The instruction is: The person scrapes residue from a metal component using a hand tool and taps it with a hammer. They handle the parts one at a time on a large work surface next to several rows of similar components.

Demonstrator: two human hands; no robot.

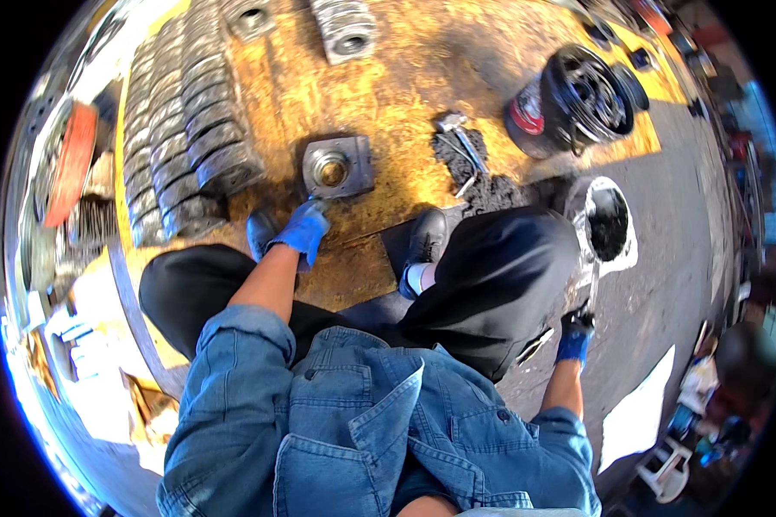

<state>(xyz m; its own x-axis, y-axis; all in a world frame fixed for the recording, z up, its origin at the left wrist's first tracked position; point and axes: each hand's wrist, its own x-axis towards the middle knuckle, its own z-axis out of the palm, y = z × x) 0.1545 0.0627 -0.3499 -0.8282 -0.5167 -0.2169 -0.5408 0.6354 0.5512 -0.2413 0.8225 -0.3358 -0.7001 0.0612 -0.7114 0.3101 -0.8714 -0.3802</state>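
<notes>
Grimy yellow-stained workshop floor lies under us, and we take the square metal block with a round bore as our landmark; it sits flat on the floor just ahead of our feet; our left hand, in a blue glove, reaches to its near-left corner, fingers curled down onto the edge and touching it, though we cannot tell whether they truly grip it; to the left of the block runs a long stack of ribbed grey castings; beyond it lie two more grey housings; to its right a small tool lies in a patch of dark grit; further right stands a black bucket of metal rings, and nearer to us a white pail; our right hand, in a dark and blue glove, is well to the right of the block, below the pail, fingers closed around a thin metal rod.
</notes>
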